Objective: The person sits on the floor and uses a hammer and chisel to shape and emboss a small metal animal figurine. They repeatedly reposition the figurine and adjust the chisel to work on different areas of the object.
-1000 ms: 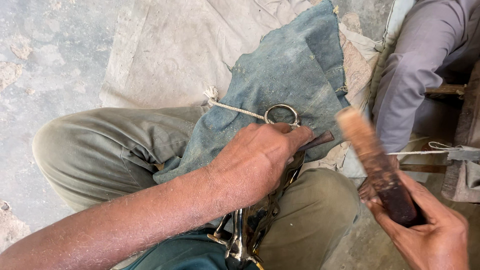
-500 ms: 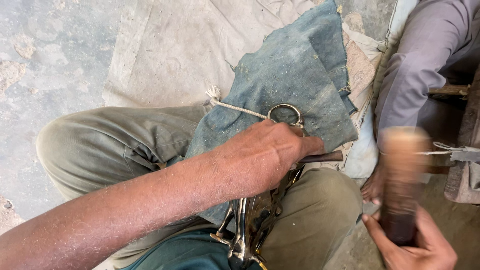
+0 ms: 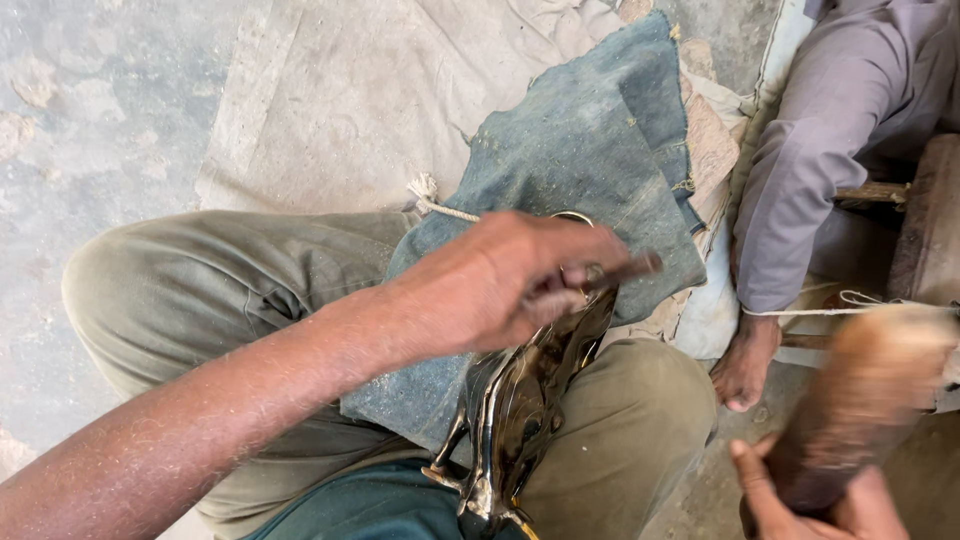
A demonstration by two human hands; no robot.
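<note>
He's mid-blow at a chiselling step, I'd say: the left hand (image 3: 500, 285) pinches a thin metal punch (image 3: 625, 270) against the shiny metal piece (image 3: 520, 400) lying across his lap on the blue denim cloth (image 3: 580, 170). The right hand (image 3: 830, 500), near right, is wrapped round a blurred wooden mallet (image 3: 860, 400). The next strike needs the punch kept steady
</note>
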